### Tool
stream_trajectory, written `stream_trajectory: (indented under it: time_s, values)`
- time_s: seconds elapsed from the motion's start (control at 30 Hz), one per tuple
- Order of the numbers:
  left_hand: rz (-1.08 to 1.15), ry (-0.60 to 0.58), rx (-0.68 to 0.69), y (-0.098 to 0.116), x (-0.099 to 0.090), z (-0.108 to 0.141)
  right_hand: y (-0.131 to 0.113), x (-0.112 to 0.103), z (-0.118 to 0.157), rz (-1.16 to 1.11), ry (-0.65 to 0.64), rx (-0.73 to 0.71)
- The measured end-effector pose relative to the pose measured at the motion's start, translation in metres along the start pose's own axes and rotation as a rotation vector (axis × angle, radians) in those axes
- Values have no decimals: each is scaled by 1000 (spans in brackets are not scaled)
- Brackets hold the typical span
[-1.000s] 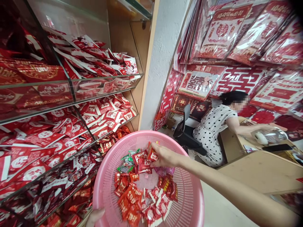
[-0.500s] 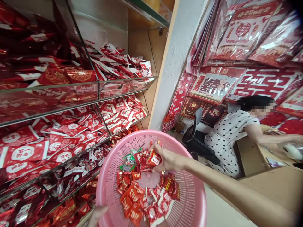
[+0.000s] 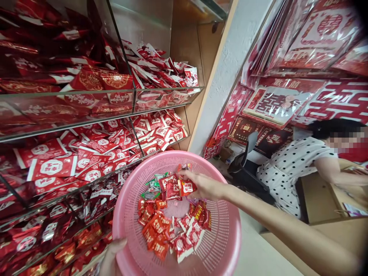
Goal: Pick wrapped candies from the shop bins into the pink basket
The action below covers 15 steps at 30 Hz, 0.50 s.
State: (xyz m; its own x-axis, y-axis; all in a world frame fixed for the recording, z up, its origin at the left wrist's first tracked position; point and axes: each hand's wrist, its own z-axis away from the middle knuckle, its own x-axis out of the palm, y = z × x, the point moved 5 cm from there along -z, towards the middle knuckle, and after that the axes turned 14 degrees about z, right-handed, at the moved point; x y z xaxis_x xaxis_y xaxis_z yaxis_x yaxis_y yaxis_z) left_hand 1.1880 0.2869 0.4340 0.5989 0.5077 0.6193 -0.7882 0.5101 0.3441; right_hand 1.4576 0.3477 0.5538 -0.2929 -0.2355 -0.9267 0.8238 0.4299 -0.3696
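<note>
A pink plastic basket (image 3: 234,237) with perforated sides tilts toward me. My left hand (image 3: 110,258) grips its rim at the lower left, with the thumb over the edge and the other fingers hidden. Inside the basket, my right hand (image 3: 202,186) curls around a small red-and-orange wrapped candy (image 3: 187,188); part of the fingers is hidden. Beside it lie dark red candies (image 3: 173,190) and green-wrapped candies (image 3: 152,188). Nearer to me are orange-red candies (image 3: 156,230), red-and-white candies (image 3: 185,241) and dark red ones with yellow lettering (image 3: 201,212).
Glass-fronted shelves (image 3: 169,94) full of red packets stand on the left. At the right, a person in a polka-dot garment (image 3: 293,168) sits at a desk by a dark chair (image 3: 247,168). Red decorations in plastic sleeves (image 3: 276,101) cover the wall behind.
The view has swung a little, so the shelves and the seated person appear farther right. My right hand stays at the candies, its fingers now lower over them. The basket has shifted slightly left.
</note>
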Motion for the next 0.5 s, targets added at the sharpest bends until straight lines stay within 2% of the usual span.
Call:
stream_trajectory:
  time_s: [0.1, 0.23, 0.5]
  values:
    - [-22, -5, 40, 1, 1, 1, -6, 19, -1, 25, -97, 16]
    - [-35, -24, 56, 0, 1, 2, -22, 39, -2, 195, -196, -80]
    - [34, 20, -64, -11, 2, 12, -34, 48, -4, 425, -158, -176]
